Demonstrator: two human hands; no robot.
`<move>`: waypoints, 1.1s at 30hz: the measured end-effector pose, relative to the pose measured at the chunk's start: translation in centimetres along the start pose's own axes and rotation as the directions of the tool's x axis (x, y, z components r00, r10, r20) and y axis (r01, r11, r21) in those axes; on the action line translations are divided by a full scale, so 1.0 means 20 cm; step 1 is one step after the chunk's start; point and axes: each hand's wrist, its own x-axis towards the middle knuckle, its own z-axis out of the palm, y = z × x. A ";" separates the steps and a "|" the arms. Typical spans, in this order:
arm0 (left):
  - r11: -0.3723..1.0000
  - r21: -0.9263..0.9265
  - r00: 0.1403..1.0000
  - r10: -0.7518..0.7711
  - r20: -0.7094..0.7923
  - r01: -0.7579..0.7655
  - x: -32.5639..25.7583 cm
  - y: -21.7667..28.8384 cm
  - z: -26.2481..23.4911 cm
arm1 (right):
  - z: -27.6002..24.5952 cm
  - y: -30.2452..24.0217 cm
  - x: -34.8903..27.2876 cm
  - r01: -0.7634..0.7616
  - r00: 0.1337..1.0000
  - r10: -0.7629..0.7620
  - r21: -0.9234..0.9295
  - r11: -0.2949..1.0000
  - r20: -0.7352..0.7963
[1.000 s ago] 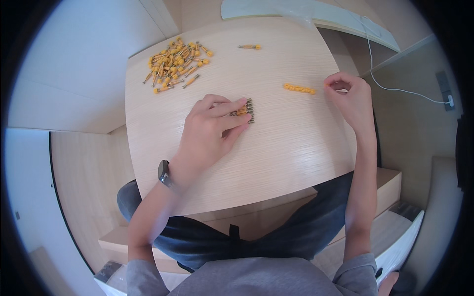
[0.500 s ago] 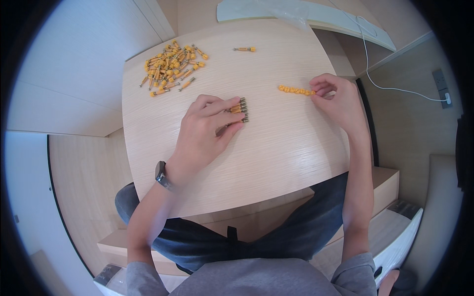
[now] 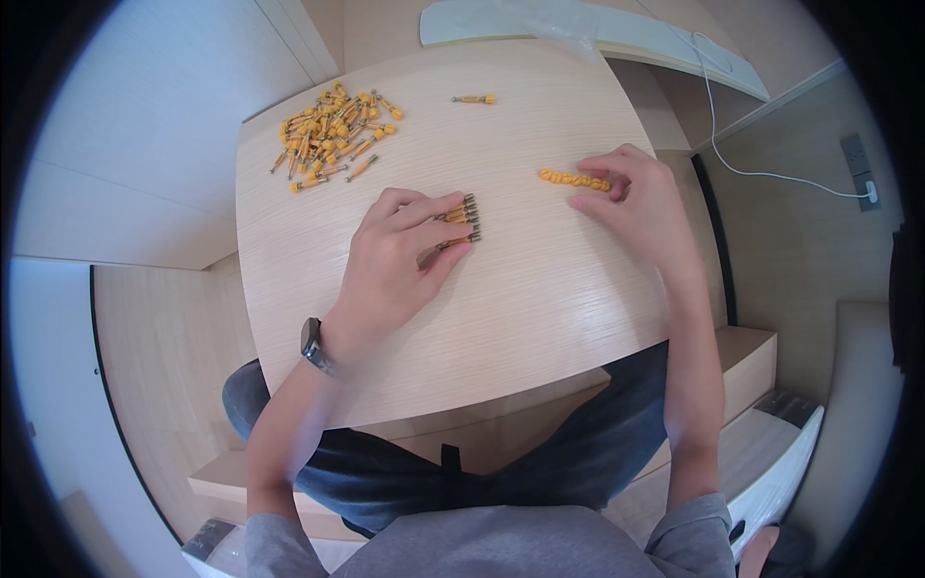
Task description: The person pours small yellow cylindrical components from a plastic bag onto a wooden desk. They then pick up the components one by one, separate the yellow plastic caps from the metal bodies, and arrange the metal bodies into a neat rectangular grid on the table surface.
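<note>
My left hand (image 3: 397, 258) lies flat near the middle of a light wooden table (image 3: 540, 318), its fingers pressing a small bundle of metal pins with orange ends (image 3: 461, 218) side by side against the tabletop. My right hand (image 3: 641, 204) rests further right, fingertips touching a short row of orange pieces (image 3: 575, 179) laid in a line. A loose heap of several orange-tipped pins (image 3: 330, 135) sits at the table's far left corner. One single pin (image 3: 474, 99) lies alone near the far edge.
A dark watch (image 3: 311, 341) is on my left wrist. A pale long board (image 3: 588, 29) lies beyond the table's far edge. A white cable (image 3: 761, 173) runs to a wall socket (image 3: 859, 164) on the right. My legs are under the table's near edge.
My right hand has slid left along the table with the row of orange pieces, closer to my left hand. My left hand stays on the bundle of pins.
</note>
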 end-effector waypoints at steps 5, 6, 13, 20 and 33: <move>1.000 -0.001 1.000 0.001 -0.006 -0.001 0.00 0.00 0.00 | 0.10 -0.01 0.02 0.277 0.933 -0.284 -0.065 0.959 -0.221; 1.000 -0.008 1.000 0.006 -0.010 -0.006 0.01 0.01 0.00 | 0.13 0.01 0.04 0.319 0.918 -0.322 -0.051 0.946 -0.231; 0.999 -0.041 0.999 0.029 -0.041 -0.031 -0.01 -0.02 0.01 | 0.26 0.06 0.10 0.384 0.912 -0.371 0.043 0.922 -0.177; 0.997 -0.062 0.997 0.039 -0.062 -0.043 -0.01 -0.03 0.01 | 0.29 0.09 0.14 0.402 0.908 -0.392 0.041 0.915 -0.150; 0.999 -0.025 0.998 0.037 -0.048 -0.038 -0.01 -0.04 0.00 | 0.27 0.07 0.30 0.221 0.926 -0.171 0.117 0.968 -0.336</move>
